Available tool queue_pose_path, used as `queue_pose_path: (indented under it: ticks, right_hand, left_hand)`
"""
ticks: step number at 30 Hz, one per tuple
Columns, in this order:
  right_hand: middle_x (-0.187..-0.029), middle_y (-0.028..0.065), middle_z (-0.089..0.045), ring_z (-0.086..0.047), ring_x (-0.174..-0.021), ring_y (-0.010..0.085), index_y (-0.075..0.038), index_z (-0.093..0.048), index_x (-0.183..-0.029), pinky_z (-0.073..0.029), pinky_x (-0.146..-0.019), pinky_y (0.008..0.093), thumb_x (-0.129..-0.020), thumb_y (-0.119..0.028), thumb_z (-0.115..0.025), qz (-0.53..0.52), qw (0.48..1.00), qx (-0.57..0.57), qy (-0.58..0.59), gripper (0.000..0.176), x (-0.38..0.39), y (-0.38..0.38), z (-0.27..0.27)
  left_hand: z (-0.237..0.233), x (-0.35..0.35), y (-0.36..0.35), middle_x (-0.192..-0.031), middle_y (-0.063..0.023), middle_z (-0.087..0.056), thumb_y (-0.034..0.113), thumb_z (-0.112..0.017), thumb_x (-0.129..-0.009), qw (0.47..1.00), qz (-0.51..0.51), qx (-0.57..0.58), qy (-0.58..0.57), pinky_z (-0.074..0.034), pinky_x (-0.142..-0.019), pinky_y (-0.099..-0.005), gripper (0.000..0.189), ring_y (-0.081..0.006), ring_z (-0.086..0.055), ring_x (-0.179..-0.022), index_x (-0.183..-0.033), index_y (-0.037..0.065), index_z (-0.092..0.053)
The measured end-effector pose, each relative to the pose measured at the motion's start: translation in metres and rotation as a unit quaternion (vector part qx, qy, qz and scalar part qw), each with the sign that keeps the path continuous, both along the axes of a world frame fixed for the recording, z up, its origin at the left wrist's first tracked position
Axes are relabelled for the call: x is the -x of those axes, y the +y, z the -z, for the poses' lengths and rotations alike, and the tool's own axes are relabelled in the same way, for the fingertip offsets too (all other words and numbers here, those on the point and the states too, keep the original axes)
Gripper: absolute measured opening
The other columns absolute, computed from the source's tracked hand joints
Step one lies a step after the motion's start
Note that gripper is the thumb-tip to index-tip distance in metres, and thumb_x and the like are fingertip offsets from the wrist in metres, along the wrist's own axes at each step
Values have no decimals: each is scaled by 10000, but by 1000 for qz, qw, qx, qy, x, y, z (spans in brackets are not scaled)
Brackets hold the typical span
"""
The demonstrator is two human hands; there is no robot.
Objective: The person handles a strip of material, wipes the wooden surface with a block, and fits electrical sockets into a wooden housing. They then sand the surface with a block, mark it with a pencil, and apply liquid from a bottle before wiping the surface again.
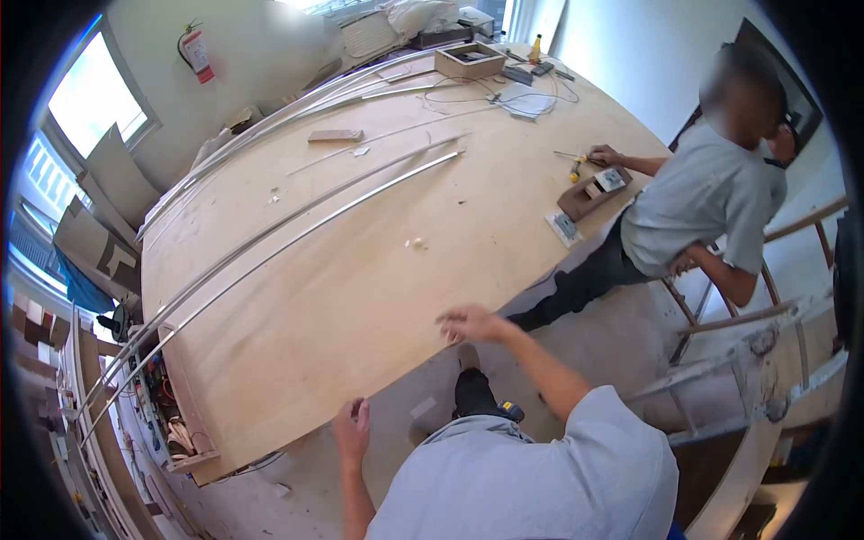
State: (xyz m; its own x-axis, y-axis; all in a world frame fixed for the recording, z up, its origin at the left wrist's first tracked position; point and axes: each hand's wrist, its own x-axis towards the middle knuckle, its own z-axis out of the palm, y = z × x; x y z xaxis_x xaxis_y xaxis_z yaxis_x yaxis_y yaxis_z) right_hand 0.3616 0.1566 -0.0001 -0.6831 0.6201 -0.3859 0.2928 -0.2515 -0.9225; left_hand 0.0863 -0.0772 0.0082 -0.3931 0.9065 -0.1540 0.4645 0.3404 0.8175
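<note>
Just off the near edge of the wooden table (306,342), my left hand (352,427) has its fingers raised and a little bent, with nothing seen in it. Over the same edge, farther right, is my right hand (472,324), fingers spread and holding nothing visible. Long metal strips (315,225) run across the table and stick out past its left end. A small pale scrap (416,243) lies on the tabletop beyond my right hand.
At the right a co-worker (711,198) leans by the table, one hand near screwdrivers (574,166) and a brown box (594,193). Farther back are a wooden box (470,59) and wires. A ladder (729,378) stands right; a tool tray (184,396) sits left.
</note>
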Motion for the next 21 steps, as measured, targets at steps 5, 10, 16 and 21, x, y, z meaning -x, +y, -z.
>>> queue_pose_path:
  ticks: [5,10,16,21]
  right_hand:
    - [-831,67,-651,-613,-690,114,10,-584,-1095,-501,-627,249,-889,-163,-537,114,978,-174,13,273,9,175,-18]
    - [-781,99,-657,-616,-679,133,14,-627,-1004,-493,-630,263,-870,-150,-542,105,950,-293,14,227,58,303,-23]
    - [-983,178,-624,-573,-966,342,-34,-632,-953,-459,-843,420,-790,-60,-509,59,733,-675,59,206,149,488,82]
    - [-1108,141,-556,-515,-1075,314,-26,-580,-1005,-410,-921,422,-818,-46,-445,75,757,-593,-265,231,165,567,30]
  left_hand:
    - [-5,-5,100,-1244,-277,-470,203,-636,-813,963,1,63,263,-358,-984,-445,432,-394,-439,-1165,-1174,-8,-524]
    - [21,-24,142,-1349,-356,-287,268,-664,-788,946,-51,209,243,-191,-1087,-471,645,-460,-220,-1300,-1284,-51,-403]
    - [24,-30,142,-1398,-351,-206,276,-682,-764,933,-11,267,241,-150,-1099,-489,755,-471,-114,-1336,-1346,-52,-329]
    - [9,-25,151,-1435,-319,-157,225,-692,-750,933,-43,309,181,-145,-1104,-480,760,-460,-112,-1344,-1365,-21,-321]
